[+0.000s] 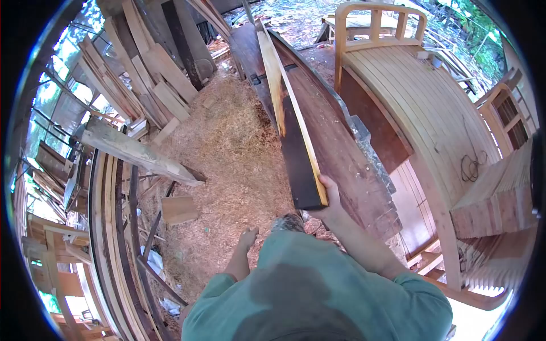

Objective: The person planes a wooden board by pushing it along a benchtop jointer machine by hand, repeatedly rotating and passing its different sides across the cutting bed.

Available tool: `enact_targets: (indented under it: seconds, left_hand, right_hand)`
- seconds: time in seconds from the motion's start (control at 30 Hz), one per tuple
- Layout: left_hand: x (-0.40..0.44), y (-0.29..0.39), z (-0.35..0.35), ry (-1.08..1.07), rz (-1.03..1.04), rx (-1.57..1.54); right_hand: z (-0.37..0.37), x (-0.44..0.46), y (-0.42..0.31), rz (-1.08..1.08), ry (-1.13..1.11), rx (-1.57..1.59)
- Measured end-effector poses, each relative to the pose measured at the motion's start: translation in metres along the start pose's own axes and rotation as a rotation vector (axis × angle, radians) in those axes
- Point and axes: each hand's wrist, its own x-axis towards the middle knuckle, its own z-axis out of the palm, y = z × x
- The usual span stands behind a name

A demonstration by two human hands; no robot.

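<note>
A long wooden beam [300, 165], dark on one face and pale along its edges, lies lengthwise on a worn brown workbench [341, 159]. My right hand [330, 198] grips its near end, with the thumb over the pale edge and the other fingers mostly out of sight beneath. Out to the left, above the shavings-covered ground, hangs my left hand [247, 237]. Its fingers are curled closed, and whatever may be inside them cannot be made out. It is apart from the beam.
Wood shavings [233, 148] cover the ground. Boards [142, 62] lean at the back left, and long strips [108, 227] stand along the left. A post [136, 150] slants in. On the right are a slatted wooden bed frame [421, 79] and stacked wood pieces [495, 199].
</note>
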Motion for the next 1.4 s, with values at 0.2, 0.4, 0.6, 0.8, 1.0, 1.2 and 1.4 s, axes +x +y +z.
enact_targets:
  seconds: [0.2, 0.4, 0.6, 0.8, 1.0, 1.2, 1.4]
  left_hand:
    - [-0.012, -0.1, -0.026, -0.098, -0.274, 0.008]
    - [-0.041, -0.053, 0.008, 0.072, -0.281, -0.469]
    - [-0.047, -0.038, 0.015, 0.008, -0.347, -0.542]
    - [-0.057, -0.038, 0.02, 0.084, -0.379, -0.68]
    - [0.03, -0.112, 0.043, 0.071, -0.234, -0.511]
    - [0.029, -0.075, 0.061, 0.179, -0.308, -0.704]
    - [0.052, -0.075, 0.092, 0.154, -0.327, -0.749]
  right_hand:
    - [0.169, 0.028, 0.003, -0.07, 0.161, -0.108]
    - [0.243, 0.041, 0.002, -0.026, 0.253, -0.33]
    - [0.246, 0.045, 0.003, 0.005, 0.223, -0.385]
    - [0.254, 0.049, 0.002, 0.01, 0.11, -0.368]
    - [0.266, 0.047, 0.004, -0.029, 0.284, -0.458]
    - [0.277, 0.062, -0.018, -0.063, 0.196, -0.573]
    - [0.307, 0.076, -0.019, -0.091, 0.193, -0.604]
